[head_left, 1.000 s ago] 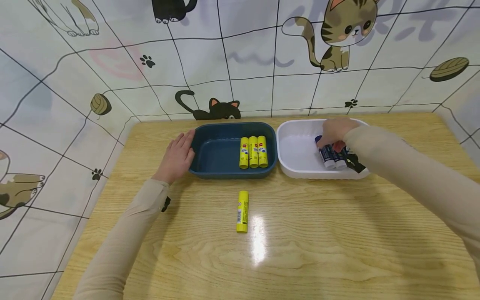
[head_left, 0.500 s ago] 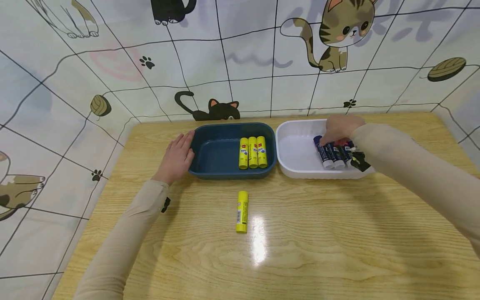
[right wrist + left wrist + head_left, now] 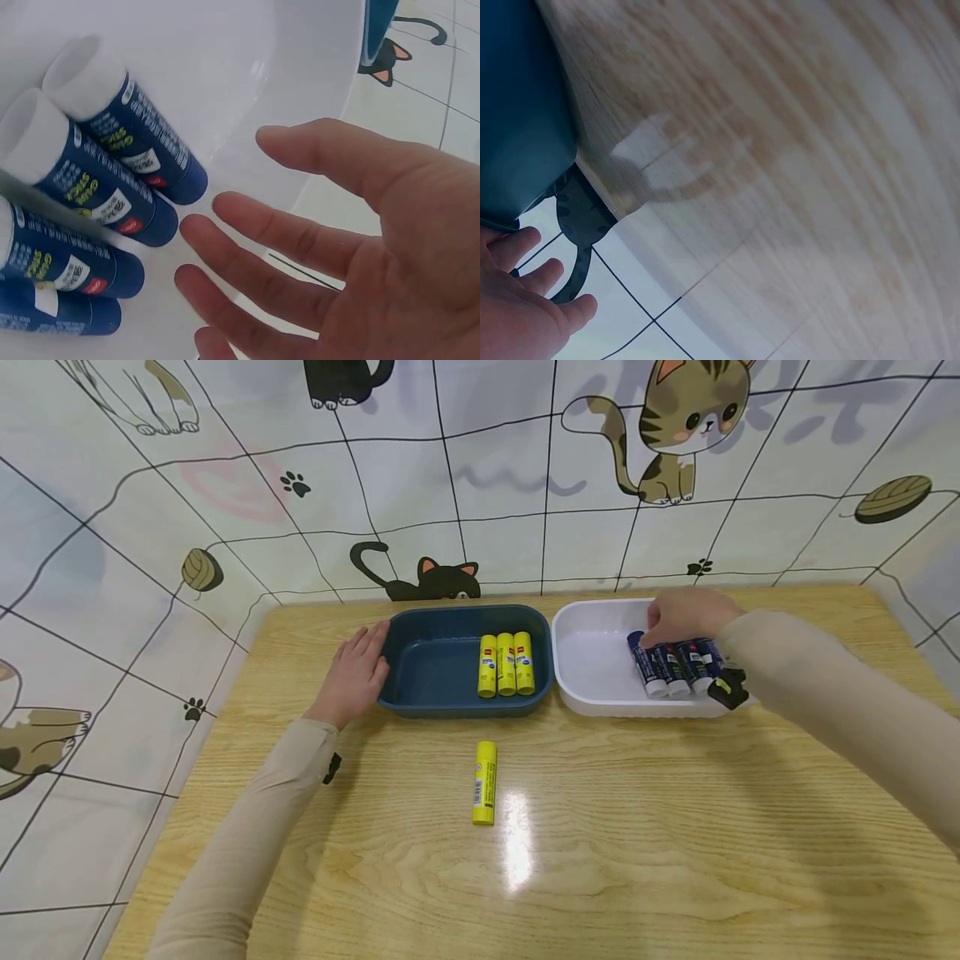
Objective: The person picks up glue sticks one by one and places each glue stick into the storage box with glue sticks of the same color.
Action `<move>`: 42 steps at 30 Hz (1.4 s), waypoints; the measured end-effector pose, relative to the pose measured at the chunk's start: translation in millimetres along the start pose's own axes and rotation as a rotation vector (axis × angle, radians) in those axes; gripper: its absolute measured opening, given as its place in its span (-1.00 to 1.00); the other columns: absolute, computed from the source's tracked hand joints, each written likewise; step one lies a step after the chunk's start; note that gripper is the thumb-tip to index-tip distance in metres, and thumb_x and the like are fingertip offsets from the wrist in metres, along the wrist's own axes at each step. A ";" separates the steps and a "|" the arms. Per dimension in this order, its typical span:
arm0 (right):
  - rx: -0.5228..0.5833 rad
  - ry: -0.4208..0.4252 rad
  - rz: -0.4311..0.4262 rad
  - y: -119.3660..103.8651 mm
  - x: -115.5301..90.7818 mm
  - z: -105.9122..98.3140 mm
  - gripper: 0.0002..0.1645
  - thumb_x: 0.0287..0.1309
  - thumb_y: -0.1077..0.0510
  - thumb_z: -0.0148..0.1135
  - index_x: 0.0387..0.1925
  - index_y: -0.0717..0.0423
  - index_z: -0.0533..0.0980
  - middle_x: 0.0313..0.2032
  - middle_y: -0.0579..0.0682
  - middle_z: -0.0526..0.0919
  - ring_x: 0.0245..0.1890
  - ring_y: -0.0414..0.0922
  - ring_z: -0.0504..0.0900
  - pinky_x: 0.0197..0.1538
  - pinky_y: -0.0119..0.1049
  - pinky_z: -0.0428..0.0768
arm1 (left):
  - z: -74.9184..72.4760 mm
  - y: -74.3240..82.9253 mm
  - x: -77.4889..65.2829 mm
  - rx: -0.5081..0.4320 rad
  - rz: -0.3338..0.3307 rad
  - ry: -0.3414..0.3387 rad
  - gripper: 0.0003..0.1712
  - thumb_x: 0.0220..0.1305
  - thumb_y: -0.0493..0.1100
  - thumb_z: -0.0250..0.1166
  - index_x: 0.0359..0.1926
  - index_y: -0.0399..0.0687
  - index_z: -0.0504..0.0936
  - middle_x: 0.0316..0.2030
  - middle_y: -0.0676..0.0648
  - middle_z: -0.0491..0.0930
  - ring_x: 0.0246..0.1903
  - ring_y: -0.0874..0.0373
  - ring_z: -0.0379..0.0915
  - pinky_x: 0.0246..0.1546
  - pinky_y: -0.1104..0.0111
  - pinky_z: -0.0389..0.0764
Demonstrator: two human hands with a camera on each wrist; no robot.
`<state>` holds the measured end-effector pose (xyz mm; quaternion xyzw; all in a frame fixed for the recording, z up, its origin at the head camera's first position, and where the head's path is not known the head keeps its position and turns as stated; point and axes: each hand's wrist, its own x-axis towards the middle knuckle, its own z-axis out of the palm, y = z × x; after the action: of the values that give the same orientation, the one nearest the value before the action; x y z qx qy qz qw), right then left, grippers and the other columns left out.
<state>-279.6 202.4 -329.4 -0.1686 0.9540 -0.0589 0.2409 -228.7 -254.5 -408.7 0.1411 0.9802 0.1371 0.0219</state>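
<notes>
My left hand [image 3: 351,675] lies with extended fingers against the left end of the dark blue tray [image 3: 450,712]. Inside that tray, three yellow glue sticks [image 3: 507,664] line up at the right. My right hand [image 3: 692,614] hovers over the white tray [image 3: 588,664], holding nothing; the right wrist view shows its fingers [image 3: 251,221] loosely spread, apart from the glue sticks. Several navy glue sticks with white ends [image 3: 139,135] lie side by side in the white tray, its right part hidden by my arm in the head view. Another yellow glue stick [image 3: 484,783] lies alone on the table.
Both trays stand side by side near the back edge of the wooden table [image 3: 600,843]. Behind and to the left rises a white wall covering [image 3: 495,485] with cat drawings and grid lines.
My right hand has drawn slightly right, off the navy glue sticks, so more of them show in the white tray. My left hand has stayed where it was.
</notes>
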 end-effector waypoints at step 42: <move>0.116 0.131 -0.280 -99.9 -59.2 41.8 -0.79 0.19 0.03 0.21 -0.28 0.10 0.55 -0.36 -0.06 0.59 -0.42 -0.11 0.52 -0.33 -0.16 0.51 | -0.7 0.8 -0.4 0.078 0.004 0.010 -0.35 0.50 -0.09 -0.23 0.52 -0.18 -0.05 0.47 -0.20 0.00 0.45 -0.16 -0.22 0.37 -0.08 -0.21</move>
<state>-181.3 128.3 -320.7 -0.2815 0.9298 -0.1579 0.1768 -228.2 -254.1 -407.8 0.1432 0.9846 0.0996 0.0111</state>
